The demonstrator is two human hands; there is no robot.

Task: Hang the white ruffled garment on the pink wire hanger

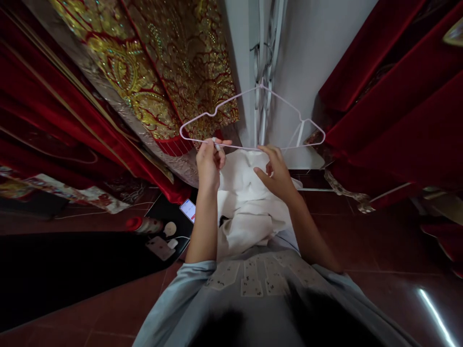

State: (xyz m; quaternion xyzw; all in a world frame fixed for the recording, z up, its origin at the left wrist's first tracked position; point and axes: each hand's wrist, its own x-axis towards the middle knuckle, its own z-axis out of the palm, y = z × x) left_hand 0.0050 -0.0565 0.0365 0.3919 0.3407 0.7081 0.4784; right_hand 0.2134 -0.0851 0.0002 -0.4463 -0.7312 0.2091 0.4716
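Observation:
A pale pink clothes hanger (239,96) is held up in front of me, its hook end pointing away. My left hand (211,156) is closed around the left part of its bottom bar, the index finger stretched along the bar. My right hand (277,171) is at the middle of the bar. One fingertip reaches the bar there, while the thumb stands apart. White fabric (249,193) lies bunched over my lap, its far edge just below the bar. A narrow white strip (300,133) shows at the hanger's right end.
Gold-embroidered cloth (144,62) and red garments (43,106) hang on the left, more red garments (390,111) on the right. On a black surface at left are a lit phone (188,210), a second phone (160,247) and a red-capped bottle (143,225). Metal rails (265,38) stand ahead.

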